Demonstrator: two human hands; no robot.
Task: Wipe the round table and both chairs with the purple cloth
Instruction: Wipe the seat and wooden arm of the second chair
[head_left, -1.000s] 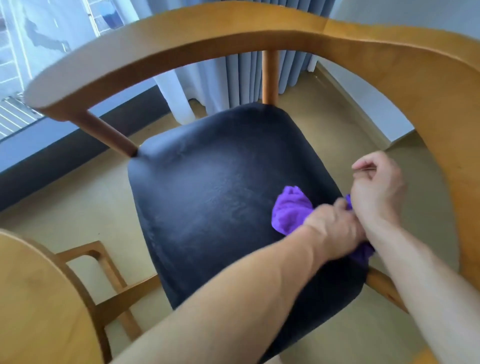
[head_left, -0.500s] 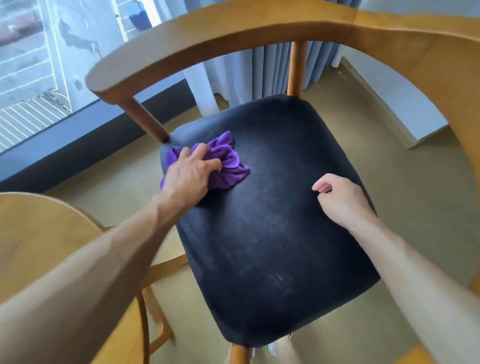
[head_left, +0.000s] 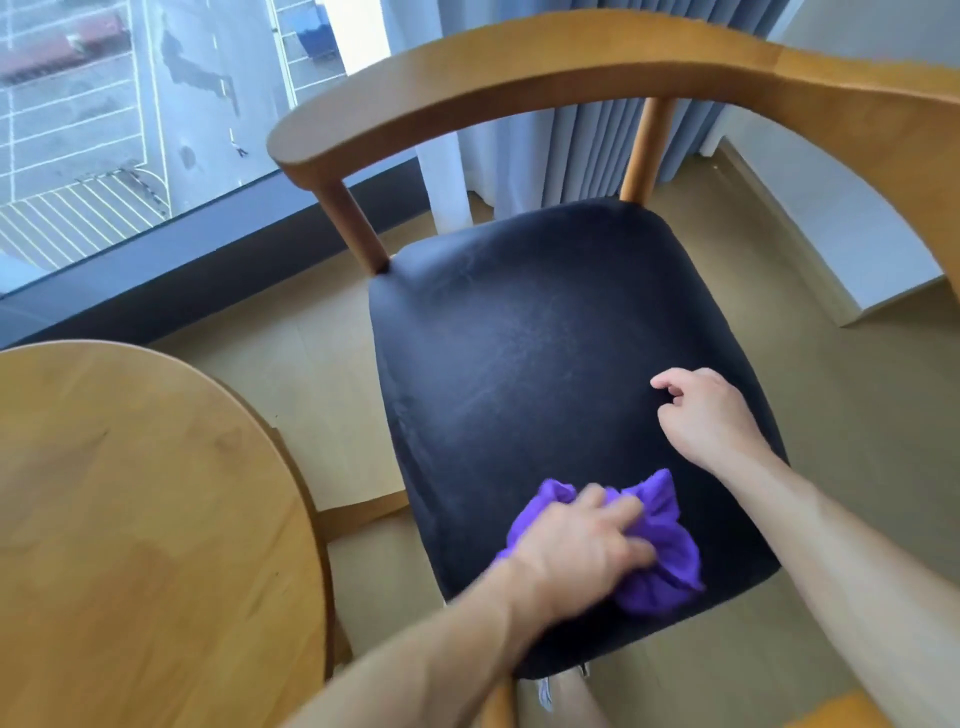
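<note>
A wooden chair with a curved backrest (head_left: 519, 67) has a black padded seat (head_left: 519, 353). My left hand (head_left: 576, 545) grips the bunched purple cloth (head_left: 660, 551) and presses it onto the seat's near edge. Over the right part of the seat my right hand (head_left: 706, 415) hovers with loosely curled fingers and holds nothing. The round wooden table (head_left: 130, 509) stands at the lower left, close beside the chair.
A large window (head_left: 130, 130) with a dark sill runs along the far left. Grey curtains (head_left: 597, 156) hang behind the chair. A white wall base (head_left: 831, 234) sits at the far right. Beige floor (head_left: 322, 364) shows between table and chair.
My left hand has dragged the purple cloth from the seat's far left corner back to its near edge. My right hand has stayed over the seat's right side.
</note>
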